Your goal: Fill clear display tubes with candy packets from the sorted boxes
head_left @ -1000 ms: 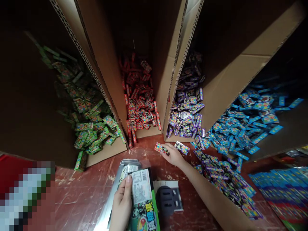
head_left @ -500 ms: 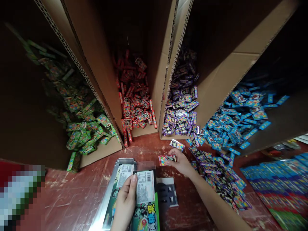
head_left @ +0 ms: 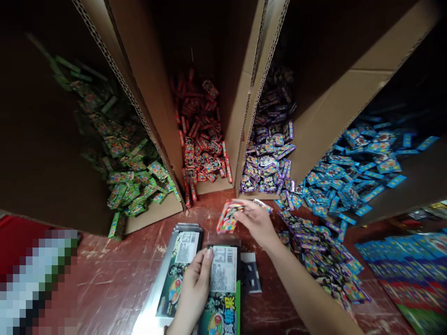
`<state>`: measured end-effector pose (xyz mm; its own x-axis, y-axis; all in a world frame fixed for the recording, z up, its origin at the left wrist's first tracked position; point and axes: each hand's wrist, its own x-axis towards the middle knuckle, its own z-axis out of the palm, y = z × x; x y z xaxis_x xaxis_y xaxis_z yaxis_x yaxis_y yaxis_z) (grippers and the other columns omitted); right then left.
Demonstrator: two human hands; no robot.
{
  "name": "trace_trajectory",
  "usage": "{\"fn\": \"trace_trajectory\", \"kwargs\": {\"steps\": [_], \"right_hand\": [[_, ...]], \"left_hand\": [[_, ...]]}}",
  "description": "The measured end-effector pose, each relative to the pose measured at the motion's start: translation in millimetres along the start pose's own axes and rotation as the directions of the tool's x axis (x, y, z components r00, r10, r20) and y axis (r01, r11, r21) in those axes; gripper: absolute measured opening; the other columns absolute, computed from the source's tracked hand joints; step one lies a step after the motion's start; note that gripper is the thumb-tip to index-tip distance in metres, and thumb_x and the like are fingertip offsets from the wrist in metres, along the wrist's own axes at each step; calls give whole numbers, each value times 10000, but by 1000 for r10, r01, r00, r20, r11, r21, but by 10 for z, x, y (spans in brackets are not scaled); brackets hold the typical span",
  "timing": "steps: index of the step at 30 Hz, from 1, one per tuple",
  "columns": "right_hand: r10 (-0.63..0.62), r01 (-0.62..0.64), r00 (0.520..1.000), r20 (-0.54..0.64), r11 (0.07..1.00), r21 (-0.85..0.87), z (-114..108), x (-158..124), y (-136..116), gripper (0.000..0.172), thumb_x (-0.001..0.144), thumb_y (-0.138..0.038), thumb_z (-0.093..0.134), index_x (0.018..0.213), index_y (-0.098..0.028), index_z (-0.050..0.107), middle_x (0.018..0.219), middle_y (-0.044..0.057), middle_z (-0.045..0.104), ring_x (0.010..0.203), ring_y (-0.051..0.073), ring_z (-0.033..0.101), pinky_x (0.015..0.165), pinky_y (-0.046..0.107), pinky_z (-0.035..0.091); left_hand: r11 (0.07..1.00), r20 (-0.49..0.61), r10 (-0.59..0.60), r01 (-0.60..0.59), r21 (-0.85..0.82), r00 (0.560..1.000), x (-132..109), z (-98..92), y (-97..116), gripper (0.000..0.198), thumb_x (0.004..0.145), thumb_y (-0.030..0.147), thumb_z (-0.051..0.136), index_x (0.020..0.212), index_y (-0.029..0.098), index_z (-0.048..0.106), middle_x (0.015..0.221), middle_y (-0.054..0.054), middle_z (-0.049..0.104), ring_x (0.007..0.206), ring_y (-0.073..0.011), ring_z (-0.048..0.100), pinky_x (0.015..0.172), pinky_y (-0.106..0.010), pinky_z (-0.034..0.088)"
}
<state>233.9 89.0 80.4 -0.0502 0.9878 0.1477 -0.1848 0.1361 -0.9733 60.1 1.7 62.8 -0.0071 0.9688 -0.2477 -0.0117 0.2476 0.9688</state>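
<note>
A right hand [head_left: 256, 221] pinches a glossy red packet [head_left: 228, 219], possibly several given the blur, above a scuffed table [head_left: 104, 279] before corrugated cardboard boxes [head_left: 324, 121]; a light, level grip should spare the wrapping. The left hand [head_left: 194, 288] clasps a flat, printed package [head_left: 223, 309] beside its pale label [head_left: 224, 269].

Green-edged pack [head_left: 223, 304]: 果 in yellow, 糖 in blue — both legible. Its white label [head_left: 228, 272] carries a barcode, fine print too small. Label on the neighbouring pack [head_left: 165, 298] — unreadable.
</note>
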Motion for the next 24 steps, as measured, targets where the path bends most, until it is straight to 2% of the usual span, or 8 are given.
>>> {"fn": "trace_trajectory", "kwargs": {"steps": [3, 7, 9, 11, 13, 16, 20, 24], "right_hand": [[27, 24, 968, 248, 979, -203, 72, 21, -82, 407, 790, -279, 601, 1193, -254, 556, 988, 25, 687, 881, 168, 630, 794, 322, 506], [13, 182, 903, 430, 895, -408, 55, 16, -199, 285, 837, -252, 539, 1105, -259, 635, 1010, 25, 678, 920, 176, 618, 836, 327, 477], [9, 152, 925, 380, 907, -392, 73, 10, -168, 258, 813, -269, 577, 1055, -234, 661, 947, 34, 692, 862, 179, 635, 792, 325, 495], [23, 63, 965, 260, 947, -315, 106, 0, -72, 245, 768, -300, 631, 990, -208, 677, 927, 44, 702, 837, 185, 648, 773, 330, 508], [77, -21, 972, 221, 970, -243, 127, -18, 41, 231, 735, -316, 664, 931, -196, 684, 899, 44, 710, 805, 185, 656, 755, 327, 516], [130, -61, 951, 281, 968, -243, 112, -64, 131, 190, 736, -303, 671, 890, -196, 694, 876, 40, 703, 765, 165, 645, 720, 302, 507], [97, 61, 908, 407, 932, -358, 72, -175, 50, 175, 730, -284, 692, 889, -214, 716, 826, 26, 631, 728, 141, 585, 669, 270, 469], [53, 145, 881, 470, 916, -374, 61, -334, -20, 138, 723, -301, 706, 840, -229, 724, 956, 38, 555, 888, 164, 555, 808, 306, 446]], "left_hand": [[1000, 5, 7, -7, 19, 1000, -37, 18, 42, 377, 775, 528, 544, 844, 175, 659, 695, -6, 665, 663, -180, 563, 627, -231, 448], [1000, 1, -2, 2, 17, 1000, -71, 6, 53, 354, 777, 510, 551, 838, 178, 657, 673, 2, 653, 642, -175, 548, 635, -233, 443], [1000, 14, -6, 5, 5, 1000, -76, 2, 60, 353, 779, 512, 549, 830, 180, 659, 651, 6, 644, 621, -174, 542, 617, -233, 439], [1000, 10, -1, 1, 5, 1000, -78, 1, 65, 360, 784, 516, 540, 820, 179, 662, 650, 3, 645, 615, -175, 541, 606, -233, 436], [1000, 1, 13, -13, 15, 1000, -80, 1, 58, 367, 792, 517, 528, 811, 176, 665, 664, -5, 654, 629, -181, 548, 614, -237, 438], [1000, 14, 17, -17, 16, 1000, -85, 9, 20, 362, 810, 501, 510, 822, 174, 668, 673, -10, 663, 630, -184, 553, 626, -244, 441], [999, 50, 12, -11, -32, 999, -83, 21, -31, 339, 832, 470, 496, 848, 173, 657, 673, 1, 653, 625, -170, 539, 625, -235, 430], [997, 35, 22, -20, -68, 999, -80, 8, -28, 313, 824, 459, 520, 842, 172, 646, 661, 13, 629, 629, -158, 526, 601, -220, 415]]}}
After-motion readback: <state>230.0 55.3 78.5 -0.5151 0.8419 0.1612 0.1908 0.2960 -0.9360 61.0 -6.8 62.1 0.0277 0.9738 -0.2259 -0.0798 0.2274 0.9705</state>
